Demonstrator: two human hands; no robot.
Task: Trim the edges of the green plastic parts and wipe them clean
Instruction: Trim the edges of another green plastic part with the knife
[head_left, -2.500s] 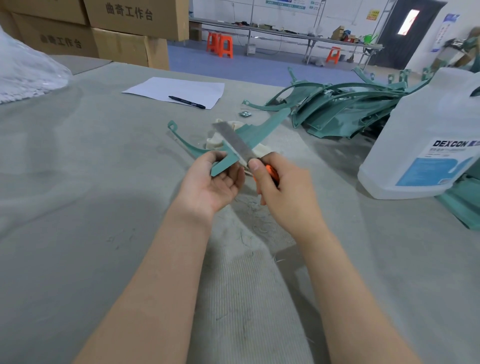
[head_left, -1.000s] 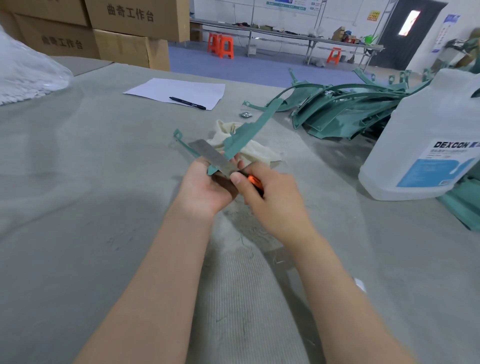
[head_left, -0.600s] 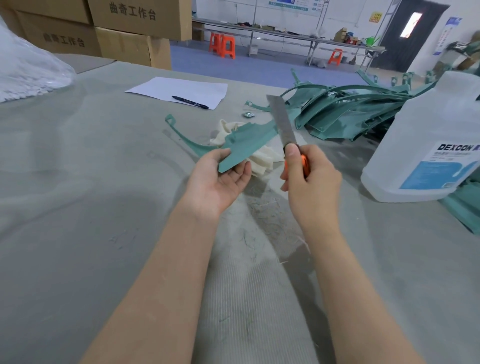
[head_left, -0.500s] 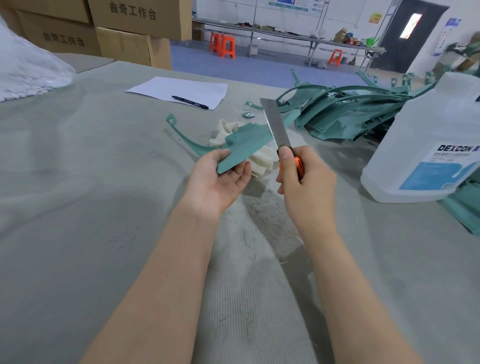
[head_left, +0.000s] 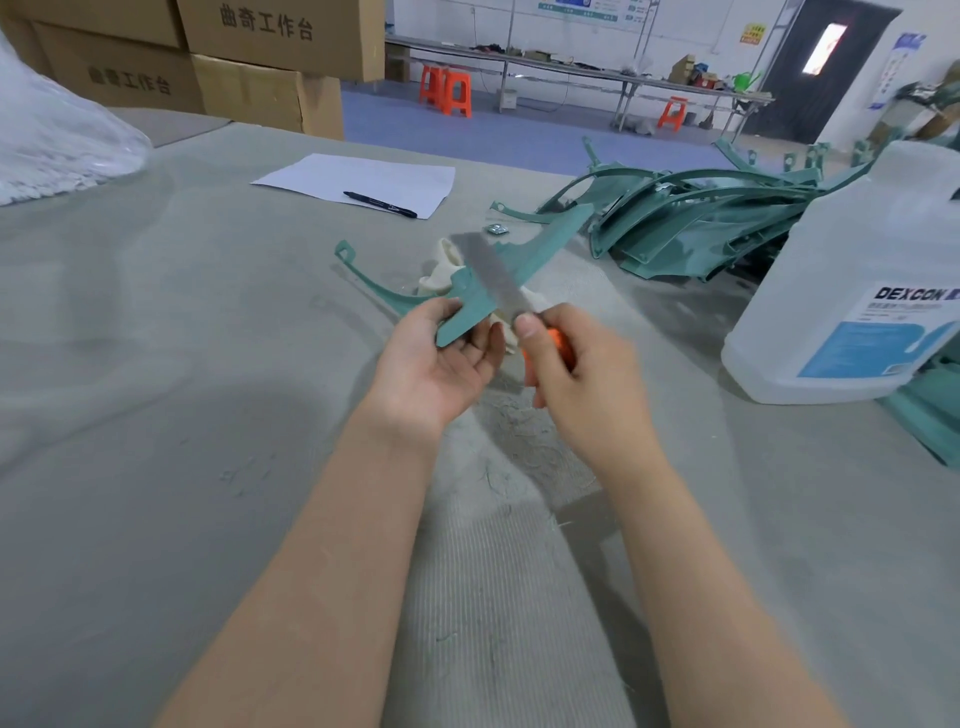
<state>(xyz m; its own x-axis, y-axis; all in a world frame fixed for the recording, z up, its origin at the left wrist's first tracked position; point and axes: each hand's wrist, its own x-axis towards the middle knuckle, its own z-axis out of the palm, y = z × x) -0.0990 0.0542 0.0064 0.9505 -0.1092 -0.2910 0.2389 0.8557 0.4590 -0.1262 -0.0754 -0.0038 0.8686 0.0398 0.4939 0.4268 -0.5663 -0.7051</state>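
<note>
Tabletop (head_left: 156, 415) of grey ribbed fabric under everything. Noted stacked cardboard boxes (head_left: 270, 47) at its far left corner, then a big translucent jug (head_left: 857, 270) labelled DEXCON standing upright on the right. Saw a heap of green parts (head_left: 701, 218) just beyond and left of the jug, and one more green piece (head_left: 930, 421) lying by the jug's base at the right edge. Spotted a clear plastic bag (head_left: 57, 140) at the left edge and a white sheet of paper (head_left: 363, 176) lying flat further back.

Held one green part (head_left: 543, 241) above the table's middle, near end in the left hand (head_left: 431, 369): palm up, fingers loosely curled beneath that end, thumb on top. Held it with the long end pointing away to the right and a thin curved arm sweeping left. Wrapped the right hand (head_left: 582, 379) round an orange handle (head_left: 558, 340), thumb forward along it. Had the flat grey blade (head_left: 491, 275) slanting across the part just beyond the left fingers; could not tell through the blur whether it touched.

Found a pale cloth (head_left: 441, 270) bunched on the table right behind the part, a black pen (head_left: 379, 203) on the paper's near edge, a small metal piece (head_left: 497, 228) between cloth and heap, and fine shavings (head_left: 519, 426) scattered under the hands.
</note>
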